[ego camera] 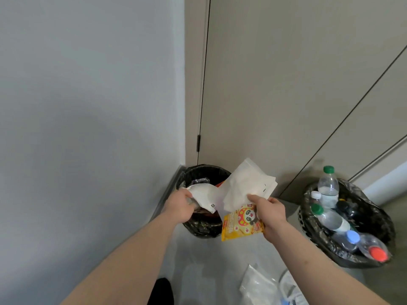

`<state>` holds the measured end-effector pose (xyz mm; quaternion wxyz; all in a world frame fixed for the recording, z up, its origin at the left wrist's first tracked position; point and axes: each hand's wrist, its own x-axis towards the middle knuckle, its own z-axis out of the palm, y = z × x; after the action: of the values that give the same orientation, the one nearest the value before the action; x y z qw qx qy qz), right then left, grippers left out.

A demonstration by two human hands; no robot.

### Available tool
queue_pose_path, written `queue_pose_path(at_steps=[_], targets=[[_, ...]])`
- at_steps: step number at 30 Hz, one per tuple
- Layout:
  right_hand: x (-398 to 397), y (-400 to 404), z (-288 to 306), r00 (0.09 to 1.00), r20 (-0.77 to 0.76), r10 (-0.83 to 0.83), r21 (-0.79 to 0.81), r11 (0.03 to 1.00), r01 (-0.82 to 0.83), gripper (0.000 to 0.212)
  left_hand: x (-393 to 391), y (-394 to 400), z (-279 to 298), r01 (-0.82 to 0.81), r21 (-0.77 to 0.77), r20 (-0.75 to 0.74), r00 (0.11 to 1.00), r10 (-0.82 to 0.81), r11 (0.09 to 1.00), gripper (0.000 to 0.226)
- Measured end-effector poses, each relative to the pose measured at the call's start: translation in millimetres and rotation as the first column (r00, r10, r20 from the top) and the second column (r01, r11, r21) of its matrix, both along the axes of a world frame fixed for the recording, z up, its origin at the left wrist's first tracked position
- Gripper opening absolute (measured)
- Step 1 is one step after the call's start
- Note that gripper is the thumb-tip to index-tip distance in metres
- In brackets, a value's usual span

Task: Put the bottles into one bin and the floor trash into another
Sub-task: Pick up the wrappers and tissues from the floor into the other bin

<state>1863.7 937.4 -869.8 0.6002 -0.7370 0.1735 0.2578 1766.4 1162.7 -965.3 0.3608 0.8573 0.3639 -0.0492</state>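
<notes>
Left hand (179, 208) gripping white crumpled wrapper (203, 194) over trash bin (199, 227) at 12 o'clock; right hand (269, 213) pinching white tissue (246, 186) plus yellow snack packet (241, 224) just beside that bin's rim; bottles (330, 219) piled in second bin (374, 216) at 3 o'clock; clear plastic bags (259, 285) on floor at 6 o'clock.

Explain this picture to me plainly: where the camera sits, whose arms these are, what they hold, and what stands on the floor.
There is no machine; the camera is worn on a person's head, looking down at their own bare arms. The left hand grips a white wrapper over the corner bin, lined with a black bag. The right hand holds white paper and a yellow snack packet. The other bin, to the right, holds plastic bottles. More clear plastic trash lies on the floor below.
</notes>
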Motion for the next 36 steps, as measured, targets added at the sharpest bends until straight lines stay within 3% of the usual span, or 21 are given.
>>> queue_pose_path(at_steps=[6, 10, 13, 16, 18, 21, 27, 32, 36], targets=[[20, 54, -4, 0.994, -0.046, 0.096, 0.010, 0.995, -0.095, 0.032, -11, 7, -4, 0.082, 0.108, -0.005, 0.997, -0.082, 0.991, 0.030], [32, 76, -38, 0.983, -0.001, 0.185, -0.049, 0.982, -0.185, 0.081, -7, 5, -10, 0.139, 0.120, -0.039, 0.990, -0.135, 0.983, 0.030], [19, 81, -39, 0.975, -0.056, 0.214, -0.093, 0.971, -0.218, 0.053, -2, -1, -13, 0.219, 0.105, -0.103, 0.973, -0.209, 0.970, 0.043], [9, 76, -45, 0.921, -0.101, 0.377, -0.242, 0.888, -0.390, 0.059, 2, -6, -15, 0.297, 0.108, -0.183, 0.944, -0.275, 0.949, 0.051], [5, 68, -52, 0.878, -0.099, 0.469, -0.297, 0.828, -0.476, 0.048, 3, -10, -16, 0.347, 0.103, -0.248, 0.917, -0.313, 0.932, 0.052], [0, 51, -61, 0.820, -0.067, 0.568, -0.361, 0.753, -0.551, 0.051, 1, -17, -11, 0.394, 0.093, -0.302, 0.886, -0.351, 0.914, 0.053], [-16, -14, -43, 0.624, -0.052, 0.780, -0.586, 0.482, -0.651, 0.056, -14, -31, 13, 0.399, 0.053, -0.307, 0.879, -0.365, 0.916, 0.060], [-37, -72, -19, 0.641, -0.110, 0.760, -0.536, 0.498, -0.682, 0.064, -36, -43, 56, 0.394, 0.058, -0.285, 0.887, -0.363, 0.917, 0.060], [-65, -109, 13, 0.612, -0.018, 0.791, -0.570, 0.495, -0.656, 0.061, -57, -69, 92, 0.387, 0.060, -0.260, 0.896, -0.360, 0.920, 0.060]])
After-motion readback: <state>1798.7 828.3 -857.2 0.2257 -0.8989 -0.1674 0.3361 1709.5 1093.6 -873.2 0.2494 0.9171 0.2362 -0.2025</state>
